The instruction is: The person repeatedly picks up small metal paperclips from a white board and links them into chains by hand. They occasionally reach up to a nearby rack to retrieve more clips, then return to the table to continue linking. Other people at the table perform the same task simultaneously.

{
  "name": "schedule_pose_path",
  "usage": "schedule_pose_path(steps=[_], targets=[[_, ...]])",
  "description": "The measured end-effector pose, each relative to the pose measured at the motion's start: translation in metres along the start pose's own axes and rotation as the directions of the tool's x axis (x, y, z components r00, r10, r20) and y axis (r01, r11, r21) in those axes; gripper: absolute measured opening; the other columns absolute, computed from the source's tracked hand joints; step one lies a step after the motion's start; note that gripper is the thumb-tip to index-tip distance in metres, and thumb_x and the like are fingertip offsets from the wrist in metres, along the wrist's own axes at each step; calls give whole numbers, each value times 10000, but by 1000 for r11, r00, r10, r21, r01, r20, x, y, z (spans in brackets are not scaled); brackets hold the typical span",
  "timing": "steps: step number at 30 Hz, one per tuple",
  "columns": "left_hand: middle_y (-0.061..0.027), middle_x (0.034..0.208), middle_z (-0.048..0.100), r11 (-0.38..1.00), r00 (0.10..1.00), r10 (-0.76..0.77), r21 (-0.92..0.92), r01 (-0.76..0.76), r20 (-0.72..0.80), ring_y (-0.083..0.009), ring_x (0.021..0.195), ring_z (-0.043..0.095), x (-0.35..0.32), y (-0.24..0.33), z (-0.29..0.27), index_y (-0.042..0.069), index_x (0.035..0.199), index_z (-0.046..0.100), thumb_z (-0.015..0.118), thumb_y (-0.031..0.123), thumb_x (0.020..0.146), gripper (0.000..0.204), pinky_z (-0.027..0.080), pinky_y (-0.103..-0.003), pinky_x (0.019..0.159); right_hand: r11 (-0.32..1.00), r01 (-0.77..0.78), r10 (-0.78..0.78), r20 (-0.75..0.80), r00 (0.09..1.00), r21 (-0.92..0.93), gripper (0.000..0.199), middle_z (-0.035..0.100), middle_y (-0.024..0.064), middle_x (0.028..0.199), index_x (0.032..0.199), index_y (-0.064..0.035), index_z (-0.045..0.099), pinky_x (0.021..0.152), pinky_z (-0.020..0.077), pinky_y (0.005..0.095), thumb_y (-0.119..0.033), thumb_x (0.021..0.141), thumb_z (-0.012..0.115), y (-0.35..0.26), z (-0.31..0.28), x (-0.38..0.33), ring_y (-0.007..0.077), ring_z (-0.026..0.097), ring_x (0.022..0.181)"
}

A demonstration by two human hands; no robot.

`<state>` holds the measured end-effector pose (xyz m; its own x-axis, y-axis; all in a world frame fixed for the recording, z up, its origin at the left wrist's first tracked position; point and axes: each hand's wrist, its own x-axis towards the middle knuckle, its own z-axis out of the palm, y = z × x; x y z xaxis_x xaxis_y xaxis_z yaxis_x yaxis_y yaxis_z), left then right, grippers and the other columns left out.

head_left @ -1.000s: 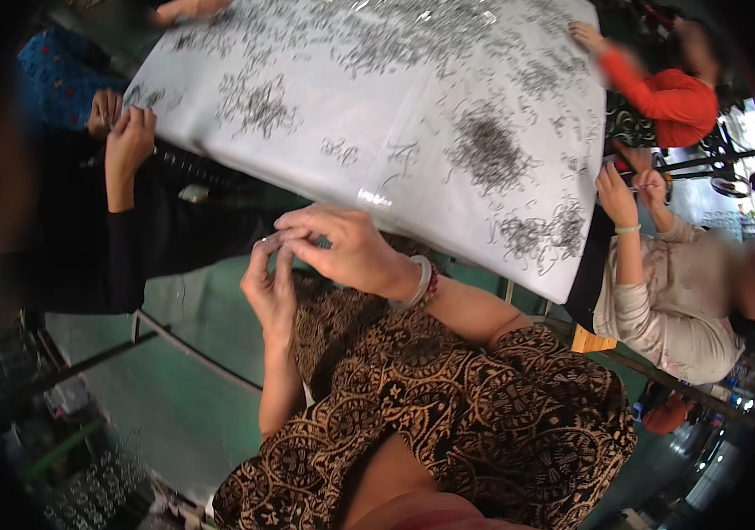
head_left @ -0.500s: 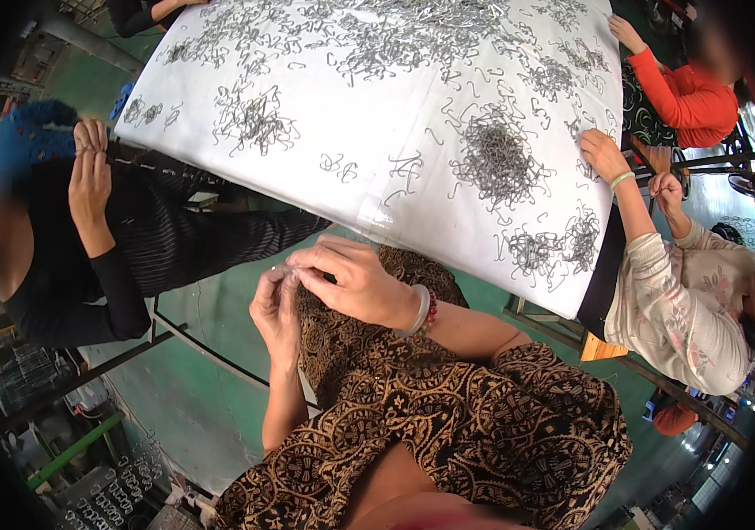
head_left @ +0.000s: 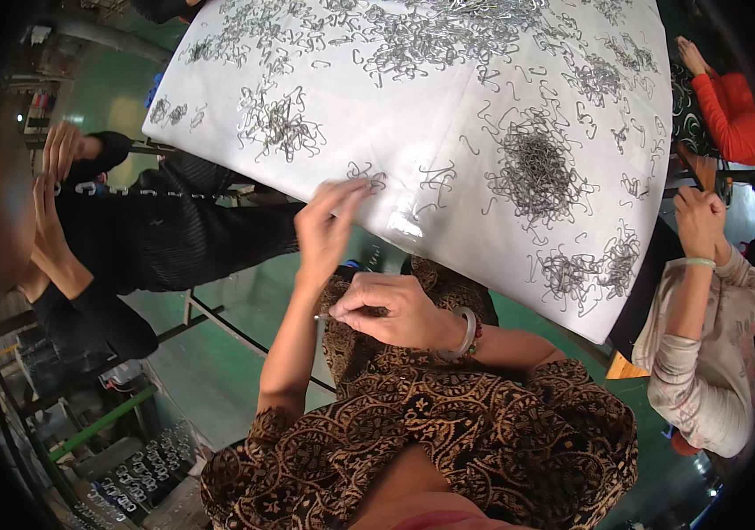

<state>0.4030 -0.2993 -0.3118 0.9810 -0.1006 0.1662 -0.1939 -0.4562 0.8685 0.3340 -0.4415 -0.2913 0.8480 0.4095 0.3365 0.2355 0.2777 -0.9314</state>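
Note:
My left hand (head_left: 329,225) reaches over the near edge of the white table (head_left: 377,115), its fingers stretched out and somewhat blurred. Its fingertips are at a few loose S-shaped metal hooks (head_left: 378,183); whether they touch them I cannot tell. In front of my lap, my right hand (head_left: 395,309) is closed in a pinch. A small bit of metal (head_left: 320,316) sticks out from its fingertips, apparently a metal hook, mostly hidden by the fingers. More loose hooks (head_left: 436,181) lie just right of my left hand.
Heaps of hooks (head_left: 536,168) cover much of the tabletop, with a smaller pile (head_left: 280,124) at left. A person in black (head_left: 103,265) sits at left with a hanging hook chain (head_left: 147,192). At right sit people in a pale top (head_left: 691,353) and a red top (head_left: 731,115).
My hands, together before, are now apart. The left has moved up to the table's hooks; the right has shifted slightly right and down, still pinching. The view has shifted too.

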Motion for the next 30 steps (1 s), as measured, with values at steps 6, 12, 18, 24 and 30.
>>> schedule_pose_path(steps=[6, 12, 18, 24, 30], targets=[[-70, 947, 639, 803, 790, 459, 191, -565, 407, -245, 893, 576, 106, -13, 97, 72, 979, 683, 642, 38, 786, 200, 501, -331, 779, 998, -21, 19, 33, 999, 52, 98, 615, 73, 801, 875, -14, 633, 640, 489, 308, 2, 785, 668, 3, -5, -6, 201, 607, 715], [-83, 886, 580, 739, 756, 426, 290, -608, 498, -254, 877, 569, 110, -24, 104, 51, 901, 636, 611, 73, 822, 86, 505, -357, 759, 1000, -12, 11, 46, 999, 24, 109, 602, 78, 781, 871, -23, 628, 636, 477, 320, 17, 775, 662, 0, 2, -8, 217, 594, 698], [-129, 912, 625, 969, 989, 110, 213, -128, 96, -262, 812, 607, 50, -14, 31, 2, 981, 626, 586, 78, 880, 133, 492, -348, 726, 999, 10, -9, 26, 1000, -38, 116, 620, 70, 771, 850, -19, 651, 598, 471, 272, 38, 753, 677, -4, 15, -5, 165, 591, 679], [-100, 901, 665, 916, 952, -298, -304, 263, -74, -141, 784, 626, -31, 8, -36, -23, 942, 623, 595, 67, 887, 109, 492, -271, 691, 996, -42, 39, -43, 998, -76, 142, 666, 68, 798, 868, -12, 665, 576, 485, 218, 76, 756, 665, -1, 20, 2, 94, 613, 655], [-76, 950, 643, 923, 974, 37, -366, -119, -224, -151, 862, 601, -98, 45, -61, 12, 890, 638, 665, 30, 817, 80, 498, -275, 749, 982, -141, 164, -200, 966, 128, 106, 666, 64, 874, 887, 23, 643, 643, 507, 210, 91, 807, 637, 6, 23, 1, 85, 617, 757]])
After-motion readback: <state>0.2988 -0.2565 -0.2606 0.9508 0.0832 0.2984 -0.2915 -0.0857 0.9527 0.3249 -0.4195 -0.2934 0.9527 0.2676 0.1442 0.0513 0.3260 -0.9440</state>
